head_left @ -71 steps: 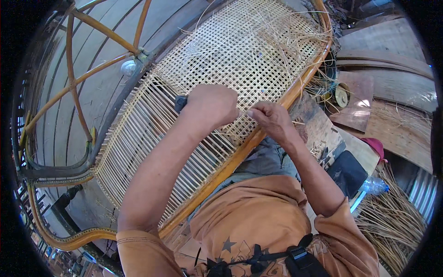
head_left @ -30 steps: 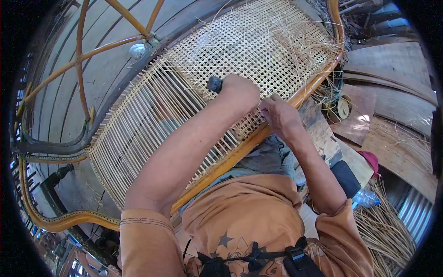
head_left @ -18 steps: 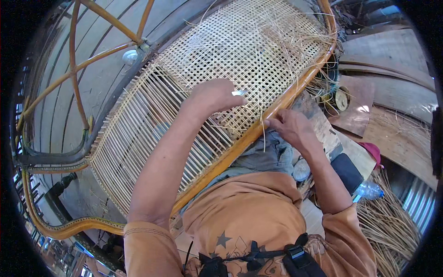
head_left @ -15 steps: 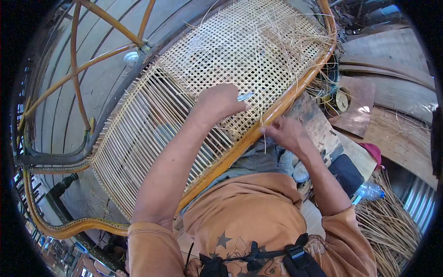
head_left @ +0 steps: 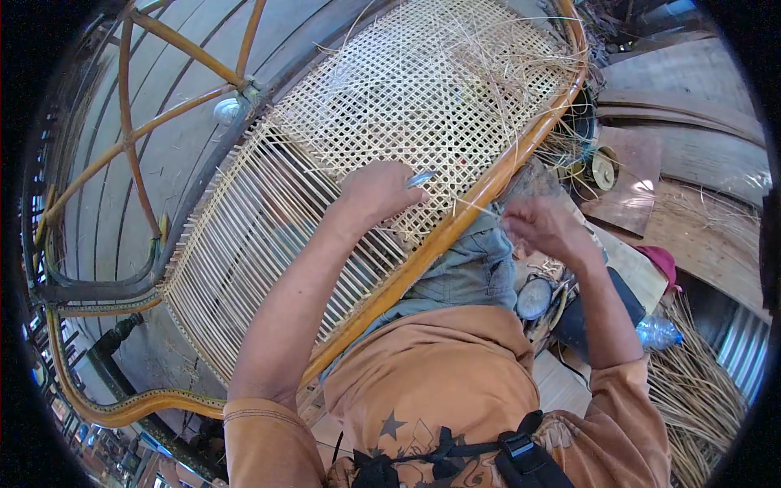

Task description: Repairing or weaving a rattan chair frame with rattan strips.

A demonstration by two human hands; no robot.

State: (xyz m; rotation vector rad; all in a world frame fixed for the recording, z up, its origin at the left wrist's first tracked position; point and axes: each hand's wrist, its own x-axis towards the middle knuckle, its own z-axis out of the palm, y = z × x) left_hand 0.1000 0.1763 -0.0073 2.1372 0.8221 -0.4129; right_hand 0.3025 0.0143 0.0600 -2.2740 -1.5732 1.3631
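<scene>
The left hand rests on the woven cane panel of a big rattan chair frame. Its fingers are curled shut around a small metal tool, and the shiny tip pokes out over the weave. The hand sits right where the finished criss-cross weave meets the part that has only straight cane strips.

The right hand is just off the orange rim of the frame, near the person's knee. Its fingers are pinched closed on a thin cane strand that runs from the hand toward the panel.

Loose strands stick up in a messy bunch at the top right of the panel. A plastic water bottle lies on the floor to the right, beside a pile of cane strips.
</scene>
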